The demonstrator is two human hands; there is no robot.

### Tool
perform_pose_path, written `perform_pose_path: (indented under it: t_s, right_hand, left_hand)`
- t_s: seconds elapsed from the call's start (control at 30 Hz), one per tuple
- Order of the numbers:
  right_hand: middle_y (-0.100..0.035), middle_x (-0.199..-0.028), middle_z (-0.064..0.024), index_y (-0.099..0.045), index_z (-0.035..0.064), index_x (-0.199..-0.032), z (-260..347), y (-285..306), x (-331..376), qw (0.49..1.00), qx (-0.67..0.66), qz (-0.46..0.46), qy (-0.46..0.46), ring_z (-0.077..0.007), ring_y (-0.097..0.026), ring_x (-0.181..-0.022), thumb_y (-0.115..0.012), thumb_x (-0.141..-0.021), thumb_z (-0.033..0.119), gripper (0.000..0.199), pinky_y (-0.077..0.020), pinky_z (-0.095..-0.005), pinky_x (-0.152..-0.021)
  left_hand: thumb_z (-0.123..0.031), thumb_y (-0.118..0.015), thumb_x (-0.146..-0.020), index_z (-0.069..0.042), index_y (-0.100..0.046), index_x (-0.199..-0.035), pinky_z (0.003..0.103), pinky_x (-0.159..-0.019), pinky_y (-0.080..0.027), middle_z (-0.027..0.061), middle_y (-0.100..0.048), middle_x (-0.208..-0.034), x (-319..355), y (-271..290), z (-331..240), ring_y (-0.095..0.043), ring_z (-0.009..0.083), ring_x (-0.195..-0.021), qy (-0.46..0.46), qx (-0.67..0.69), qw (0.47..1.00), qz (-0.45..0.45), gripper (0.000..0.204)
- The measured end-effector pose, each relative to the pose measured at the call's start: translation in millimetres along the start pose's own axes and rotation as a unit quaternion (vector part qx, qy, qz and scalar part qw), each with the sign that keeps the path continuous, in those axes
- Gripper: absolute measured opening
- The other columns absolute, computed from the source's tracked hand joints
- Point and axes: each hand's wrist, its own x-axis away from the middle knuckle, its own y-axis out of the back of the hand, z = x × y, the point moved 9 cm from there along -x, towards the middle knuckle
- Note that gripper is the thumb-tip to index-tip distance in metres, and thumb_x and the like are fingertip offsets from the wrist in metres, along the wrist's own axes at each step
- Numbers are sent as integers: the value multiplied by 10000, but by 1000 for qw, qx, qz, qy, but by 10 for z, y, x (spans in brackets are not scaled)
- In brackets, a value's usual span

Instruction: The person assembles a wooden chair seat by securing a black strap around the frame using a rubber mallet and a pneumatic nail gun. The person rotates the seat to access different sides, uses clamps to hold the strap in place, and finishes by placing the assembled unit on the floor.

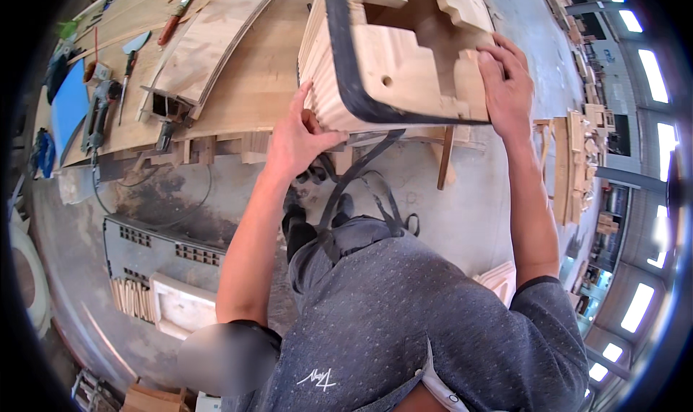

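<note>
A pale wooden block (pixel 393 66) with notched cut-outs, a round hole and a hollow middle is tilted at the near edge of the bench. Its left side is ribbed like stacked boards, and a black band (pixel 343 58) runs round its near face. My left hand (pixel 297 138) grips the lower left corner, thumb along the bottom edge and index finger up the ribbed side. At the right edge, my right hand (pixel 508 87) has its fingers bent over the wood. Loose black straps (pixel 361 159) hang below the block.
On the bench (pixel 249 87) lie a long plywood channel (pixel 209 44), a power tool (pixel 101 116), a screwdriver (pixel 128 73), a red-handled scraper (pixel 171 26) and a blue sheet (pixel 68 112). A grey pallet (pixel 144 250) and a shallow wooden tray (pixel 184 307) rest on the floor. Stacked wood (pixel 570 167) stands right.
</note>
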Motion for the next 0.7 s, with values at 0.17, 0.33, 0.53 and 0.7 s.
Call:
perform_pose_path:
  t_s: [0.17, 0.33, 0.53, 0.7]
  right_hand:
    - [-615, -1406, -152, -768, 89, -1125, -63, -44, -10, 998, 4, -31, 50, -313, -596, -1290, -684, -954, 321, 301, -450, -389, -1099]
    - [-654, -1371, -145, -780, 86, -1133, -2, 51, 22, 997, -4, -44, 56, -290, -615, -1279, -704, -953, 278, 273, -454, -373, -1101]
    - [-637, -1278, -230, -738, -10, -1055, 109, 98, 77, 993, -110, -13, 41, -337, -657, -1149, -692, -930, 215, 261, -537, -411, -982]
    - [-657, -1240, -237, -736, -24, -1052, 142, 124, 87, 990, -49, -62, 117, -354, -669, -1133, -692, -935, 212, 267, -557, -413, -946]
  left_hand:
    - [-253, -933, -661, -33, -324, -1627, 296, -663, -482, 6, -569, -712, 8, -30, 1, -573, 139, -667, 13, -115, 993, -27, 1163]
    - [-250, -954, -627, -43, -416, -1562, 342, -771, -551, 64, -656, -852, 10, -138, 69, -632, 183, -760, 10, -79, 995, -59, 1099]
    - [-135, -938, -693, -10, -571, -1343, 363, -1012, -537, 127, -729, -1206, 81, -236, -135, -701, 233, -1115, -33, 1, 998, -54, 757]
    - [-126, -941, -688, -7, -557, -1370, 374, -1016, -542, 137, -711, -1259, 57, -178, -213, -680, 238, -1161, -88, -112, 986, -84, 792]
